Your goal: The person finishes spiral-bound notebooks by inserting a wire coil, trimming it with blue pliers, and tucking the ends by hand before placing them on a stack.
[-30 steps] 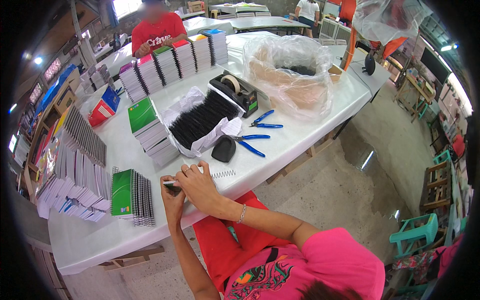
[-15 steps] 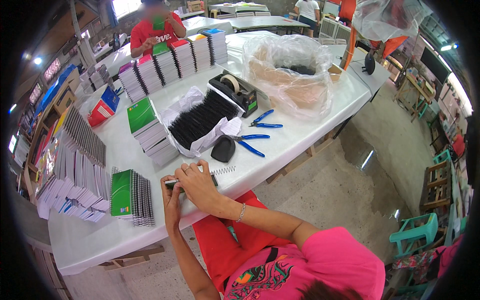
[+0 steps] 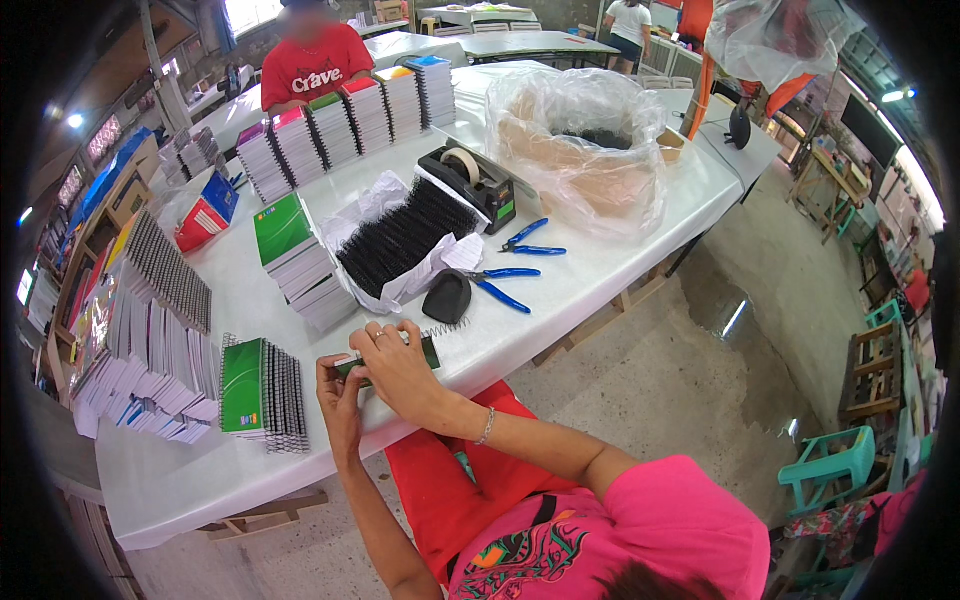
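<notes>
At the table's near edge, both my hands are closed about a small green-covered notebook (image 3: 430, 352). My left hand (image 3: 342, 390) grips its left end between thumb and fingers. Bent over its upper edge, my right hand (image 3: 398, 375) has its fingertips along the spine, and hides most of the cover. A thin wire coil (image 3: 450, 327) juts from the spine's right end. Close beyond lie a black mouse-shaped pad (image 3: 446, 298) and blue-handled pliers (image 3: 505, 284). Black coils (image 3: 405, 245) fill a paper-lined tray behind them.
Green notebooks stand in a stack (image 3: 300, 262) and a coil-bound row (image 3: 262, 395). More piles (image 3: 150, 340) rise at left. Another pair of pliers (image 3: 532, 242), a tape dispenser (image 3: 480, 188) and a plastic-lined box (image 3: 590, 190) stand farther off. A person in red (image 3: 315, 65) sits opposite.
Less of the coil sticks out past the spine, and more green cover shows by my right hand. The person opposite has lowered a green notebook and both hands behind the stacks.
</notes>
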Demonstrator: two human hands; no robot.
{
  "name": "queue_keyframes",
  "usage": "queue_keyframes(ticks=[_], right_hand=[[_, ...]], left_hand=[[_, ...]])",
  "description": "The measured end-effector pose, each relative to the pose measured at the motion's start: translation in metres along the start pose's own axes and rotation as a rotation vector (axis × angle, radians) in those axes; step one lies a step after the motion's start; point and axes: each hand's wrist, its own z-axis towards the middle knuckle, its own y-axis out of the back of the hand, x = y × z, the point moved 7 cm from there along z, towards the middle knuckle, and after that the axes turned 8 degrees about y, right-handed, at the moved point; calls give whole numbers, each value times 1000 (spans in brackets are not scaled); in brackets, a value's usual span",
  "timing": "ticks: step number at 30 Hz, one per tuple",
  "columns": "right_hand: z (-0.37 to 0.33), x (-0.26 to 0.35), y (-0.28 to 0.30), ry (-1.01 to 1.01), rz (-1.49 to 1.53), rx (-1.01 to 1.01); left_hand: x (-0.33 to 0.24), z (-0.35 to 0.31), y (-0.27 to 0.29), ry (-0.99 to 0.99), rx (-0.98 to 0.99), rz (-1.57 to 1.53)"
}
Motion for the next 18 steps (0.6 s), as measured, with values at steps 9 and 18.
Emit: queue_keyframes(ticks=[9,18], right_hand=[[0,1,3,6,25,-49],[-1,-1,-1,3,28,13]], left_hand=[[-3,0,1,-39,-27,18],[1,1,5,-13,-58,-4]])
